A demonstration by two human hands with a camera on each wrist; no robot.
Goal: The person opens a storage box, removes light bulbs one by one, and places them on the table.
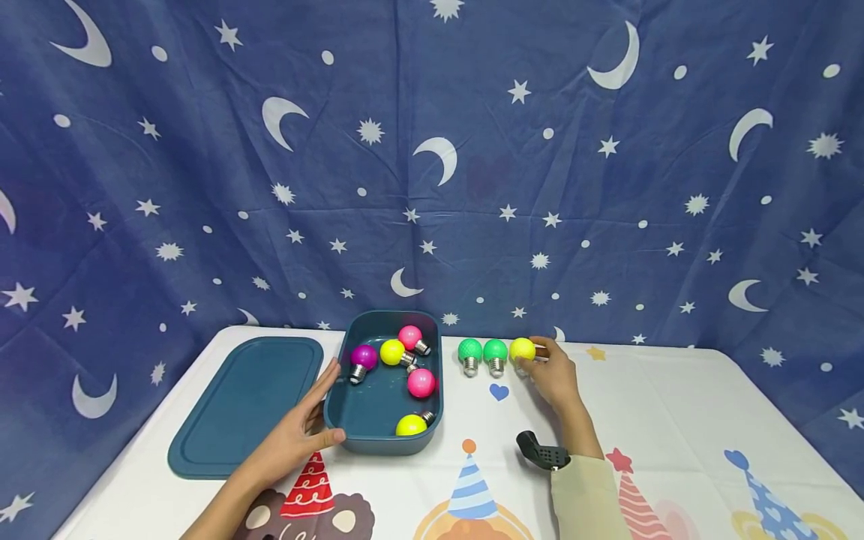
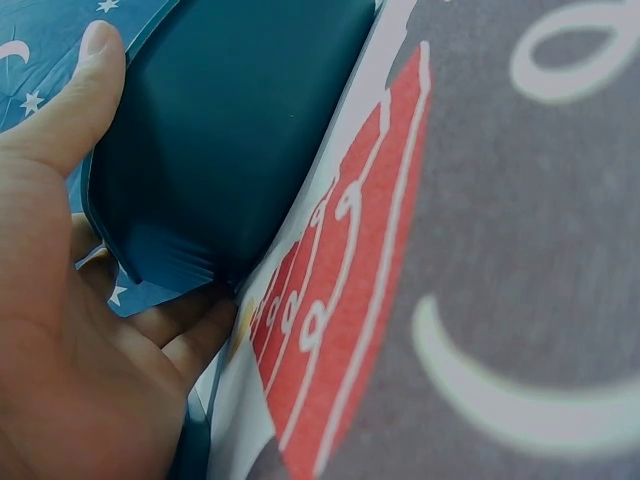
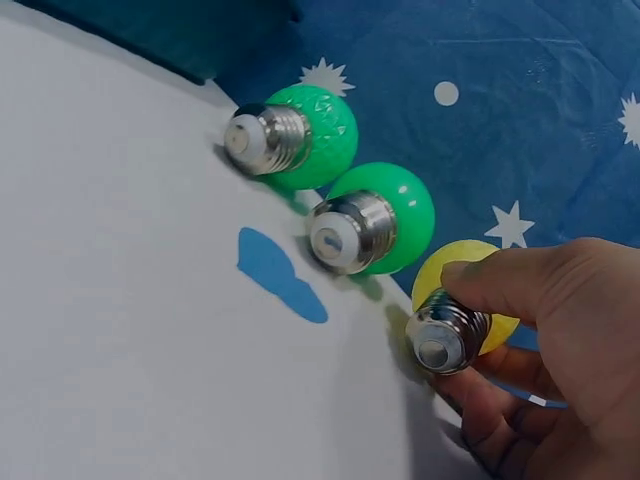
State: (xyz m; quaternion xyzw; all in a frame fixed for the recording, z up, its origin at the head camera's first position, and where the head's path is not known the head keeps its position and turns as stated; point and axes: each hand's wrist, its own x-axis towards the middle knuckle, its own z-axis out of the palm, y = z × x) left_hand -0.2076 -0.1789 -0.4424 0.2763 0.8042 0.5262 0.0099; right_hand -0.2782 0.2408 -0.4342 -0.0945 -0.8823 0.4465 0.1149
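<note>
My right hand (image 1: 555, 373) pinches a yellow light bulb (image 1: 522, 349) between thumb and fingers, its metal screw base (image 3: 450, 330) facing the wrist camera. Beside it lie two green light bulbs, a smooth one (image 1: 496, 350) and a textured one (image 1: 469, 349), bases toward me. My left hand (image 1: 297, 435) rests against the near left corner of a dark teal box (image 1: 385, 447), thumb at the front and fingers spread along the left side. Inside the box lie a purple bulb (image 1: 364, 357), two yellow bulbs (image 1: 392, 352) and two pink bulbs (image 1: 421, 382).
Left of the box lies a flat teal lid (image 1: 246, 405). A white tablecloth (image 1: 675, 397) with party-hat prints covers the table. Behind it hangs a blue curtain (image 1: 486, 187) with moons and stars. A black wrist device (image 1: 542, 452) sits at my right sleeve.
</note>
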